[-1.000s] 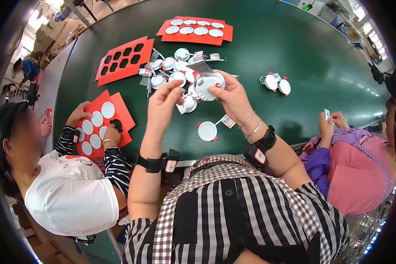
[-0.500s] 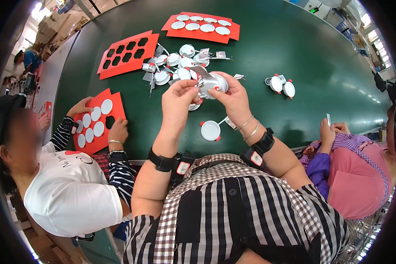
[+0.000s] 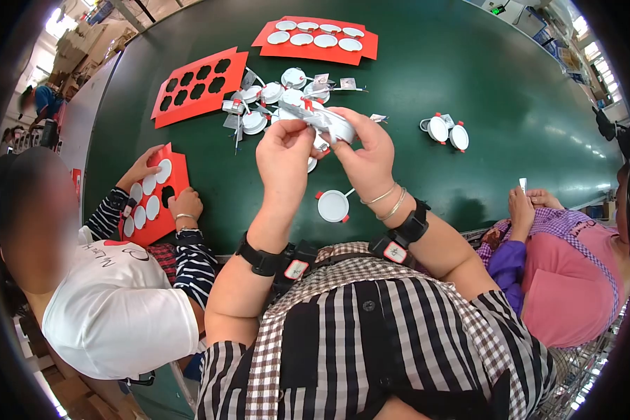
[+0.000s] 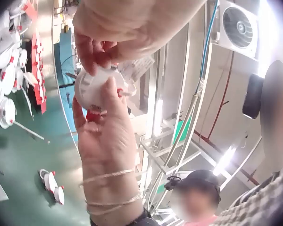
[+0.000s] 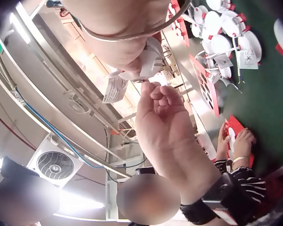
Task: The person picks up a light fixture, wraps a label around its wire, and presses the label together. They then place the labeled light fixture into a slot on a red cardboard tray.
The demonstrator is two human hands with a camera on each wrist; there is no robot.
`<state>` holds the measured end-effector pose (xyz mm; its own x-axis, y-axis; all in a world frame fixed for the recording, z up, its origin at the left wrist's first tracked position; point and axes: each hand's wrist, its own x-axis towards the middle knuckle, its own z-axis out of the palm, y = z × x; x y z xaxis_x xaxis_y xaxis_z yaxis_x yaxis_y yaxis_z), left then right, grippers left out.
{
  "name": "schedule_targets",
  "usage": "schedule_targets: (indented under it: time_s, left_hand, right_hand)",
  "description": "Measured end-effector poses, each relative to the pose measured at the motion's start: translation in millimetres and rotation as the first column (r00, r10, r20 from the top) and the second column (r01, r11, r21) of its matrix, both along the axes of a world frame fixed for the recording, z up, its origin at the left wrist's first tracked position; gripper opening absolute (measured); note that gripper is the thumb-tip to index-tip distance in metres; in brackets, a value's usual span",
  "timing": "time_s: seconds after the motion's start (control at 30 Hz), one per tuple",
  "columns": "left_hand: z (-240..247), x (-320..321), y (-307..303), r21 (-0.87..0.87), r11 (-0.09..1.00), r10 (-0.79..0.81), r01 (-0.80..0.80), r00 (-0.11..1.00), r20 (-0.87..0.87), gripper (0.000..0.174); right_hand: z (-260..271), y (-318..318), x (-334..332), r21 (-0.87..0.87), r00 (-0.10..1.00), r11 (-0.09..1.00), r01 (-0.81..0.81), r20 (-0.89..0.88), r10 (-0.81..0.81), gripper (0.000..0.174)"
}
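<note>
A round white downlight with red clips is held up above the table between both hands. My right hand grips its round body, with the thumb on the near side, as the left wrist view also shows. At the other side, the curled fingers of my left hand pinch the downlight's edge; the exact part between the fingertips is hidden. A printed label hangs by the downlight in the right wrist view. Below the hands, another downlight lies on the green table.
A heap of downlights lies beyond the hands. Farther back are a red tray with cut-outs and a filled red tray. Two downlights lie at right. A person at left handles a red tray; another sits at right.
My left hand has moved in from beside the downlight to its edge and now pinches it. The downlight has tilted in my right hand. The neighbour's red tray has shifted toward the table's edge.
</note>
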<state>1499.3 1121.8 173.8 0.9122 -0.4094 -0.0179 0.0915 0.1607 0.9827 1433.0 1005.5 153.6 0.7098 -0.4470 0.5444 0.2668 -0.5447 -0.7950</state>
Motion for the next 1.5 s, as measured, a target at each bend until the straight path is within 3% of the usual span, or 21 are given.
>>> schedule_targets:
  time_s: [0.03,0.17,0.23,0.27,0.3,0.37,0.4,0.47,0.6,0.7,0.8,0.87,0.93,1.0,1.03,1.1,1.2,1.27,1.33,1.43,1.5]
  left_hand:
    - [0.9,-2.2,-2.0,0.003,1.000,-0.004,0.004,1.000,-0.001,0.014]
    - [8.8,-9.6,-9.1,-0.189,0.980,0.034,-0.057,0.991,-0.126,0.016]
    - [9.7,-10.0,-11.4,-0.189,0.980,0.040,-0.062,0.992,-0.119,0.018]
    - [9.2,-7.4,-10.7,-0.089,0.996,0.016,-0.013,0.999,0.036,0.020]
    - [9.4,-2.8,-10.4,0.014,1.000,-0.021,0.019,0.981,0.191,0.022]
    - [19.0,12.8,1.2,0.102,0.982,-0.171,0.156,0.972,0.159,0.022]
    - [23.3,23.1,6.4,0.184,0.940,-0.313,0.289,0.942,0.119,0.023]
    - [20.9,33.3,14.5,0.248,0.921,-0.352,0.300,0.914,0.203,0.020]
    - [4.7,43.5,13.6,0.013,0.913,-0.406,0.408,0.905,0.126,0.025]
    - [6.2,41.0,9.1,-0.120,0.900,-0.411,0.418,0.908,0.081,0.030]
    - [20.7,21.4,1.2,-0.087,0.954,-0.280,0.287,0.956,0.088,0.033]
    - [3.8,20.2,2.5,0.056,0.965,-0.264,0.258,0.929,0.258,0.032]
    - [-12.4,15.1,-1.4,0.199,0.980,-0.140,-0.016,0.655,0.743,0.025]
    - [-15.8,18.6,-1.9,0.127,0.990,-0.077,-0.061,0.524,0.848,0.031]
    - [-19.4,16.4,0.7,0.127,0.990,-0.079,-0.056,0.525,0.847,0.031]
    - [-14.2,14.6,2.1,0.131,0.980,-0.193,0.150,0.874,0.445,0.056]
    - [4.9,40.6,18.3,-0.072,0.897,-0.423,0.436,0.894,0.148,0.073]
    - [13.7,60.7,27.6,-0.043,0.849,-0.510,0.527,0.838,0.196,0.083]
    - [21.9,62.9,22.9,0.038,0.869,-0.481,0.493,0.827,0.291,0.073]
    - [27.7,47.5,16.3,0.046,0.912,-0.407,0.407,0.888,0.213,0.026]
    - [4.7,48.9,16.1,0.041,0.940,-0.341,0.339,0.919,0.196,0.020]
  right_hand:
    - [1.4,0.0,0.7,-0.254,0.993,0.965,0.062,0.111,-0.035,0.047]
    - [12.4,-0.6,1.3,-0.321,0.985,0.940,0.113,0.158,-0.064,0.050]
    - [14.8,2.4,-2.7,0.162,0.998,0.986,0.024,-0.066,-0.014,0.043]
    - [10.5,1.4,-1.8,0.164,0.998,0.986,0.028,-0.067,-0.017,0.043]
    - [2.8,-2.2,2.2,0.435,0.995,0.896,-0.086,-0.001,0.096,0.040]
    - [-4.1,-10.5,-0.2,0.763,0.955,0.596,-0.251,0.095,0.281,0.034]
    - [-1.3,-15.3,-0.6,0.759,0.954,0.598,-0.258,0.101,0.283,0.034]
    - [4.5,-16.3,-7.4,0.887,0.918,0.375,-0.271,0.120,0.378,0.037]
    - [9.2,-13.4,-10.4,0.884,0.877,0.319,-0.342,0.178,0.447,0.039]
    - [6.4,-8.6,-8.4,0.886,0.887,0.319,-0.336,0.183,0.425,0.039]
    - [-1.0,-6.4,-9.6,0.847,0.918,0.461,-0.263,0.074,0.389,0.038]
    - [-1.0,0.7,-9.2,0.863,0.922,0.428,-0.267,0.101,0.373,0.039]
    - [-1.8,7.7,-10.4,0.883,0.931,0.390,-0.262,0.124,0.344,0.040]
    - [-0.4,10.2,-8.2,0.831,0.936,0.476,-0.286,0.136,0.325,0.042]
    - [-4.1,11.6,-9.5,0.832,0.938,0.478,-0.282,0.134,0.321,0.042]
    - [-6.0,5.8,-5.4,0.770,0.956,0.594,-0.234,0.073,0.283,0.045]
    - [-18.7,-9.9,-3.5,0.698,0.937,0.658,-0.283,0.055,0.345,0.046]
    - [-25.8,-15.5,1.6,0.682,0.950,0.685,-0.256,0.045,0.309,0.046]
    - [-31.2,-20.0,6.6,0.625,0.948,0.739,-0.250,0.001,0.319,0.045]
    - [-32.7,-20.3,11.1,0.534,0.953,0.816,-0.220,-0.061,0.296,0.042]
    - [-22.8,-16.5,7.7,0.439,0.966,0.885,-0.154,-0.123,0.229,0.039]
